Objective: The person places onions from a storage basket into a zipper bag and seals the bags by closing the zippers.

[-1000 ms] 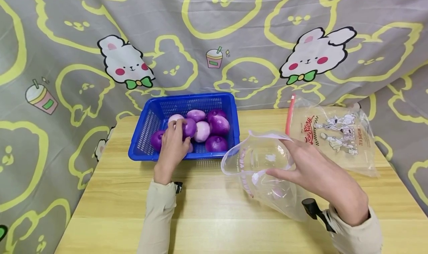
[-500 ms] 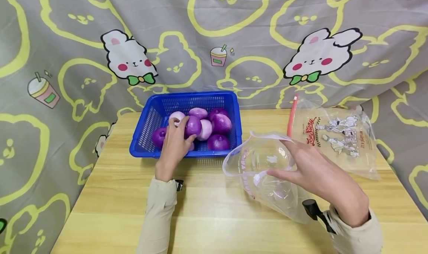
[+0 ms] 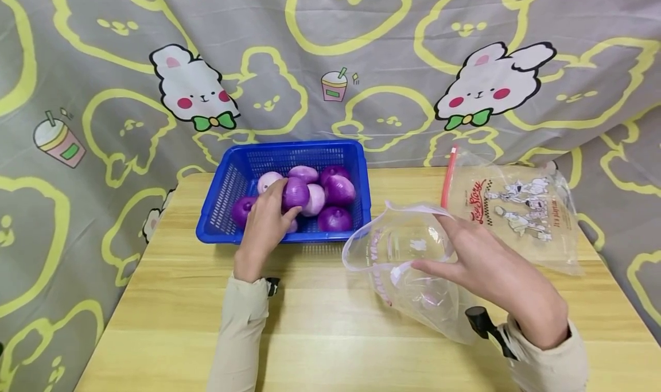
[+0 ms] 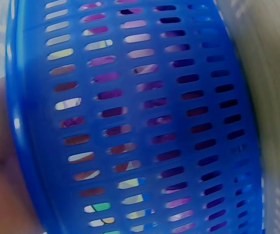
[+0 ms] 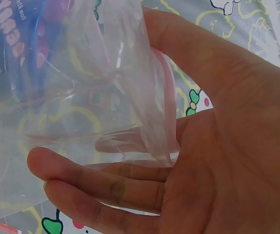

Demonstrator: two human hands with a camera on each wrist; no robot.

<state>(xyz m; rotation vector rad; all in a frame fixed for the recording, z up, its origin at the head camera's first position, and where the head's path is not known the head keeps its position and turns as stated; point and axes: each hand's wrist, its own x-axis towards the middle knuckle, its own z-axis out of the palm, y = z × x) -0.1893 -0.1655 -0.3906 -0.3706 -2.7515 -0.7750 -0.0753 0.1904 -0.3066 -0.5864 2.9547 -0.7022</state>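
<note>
Head view: the left hand [image 3: 265, 220] curls round a purple onion [image 3: 296, 194] in a blue basket [image 3: 315, 239], other onions [image 3: 334, 220] lying either side of that hand. Right of it, over the bench [image 3: 320, 323], the right hand [image 3: 488, 263] spreads the rim of a clear bag [image 3: 397, 254], thumb and fingers wide apart. Ahead of this hand lies a red-edged bag [image 3: 516, 208].

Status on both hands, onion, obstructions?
Left hand gripping purple onion in blue basket. Right hand holding clear bag open. Basket rim between onion and bag.
</note>
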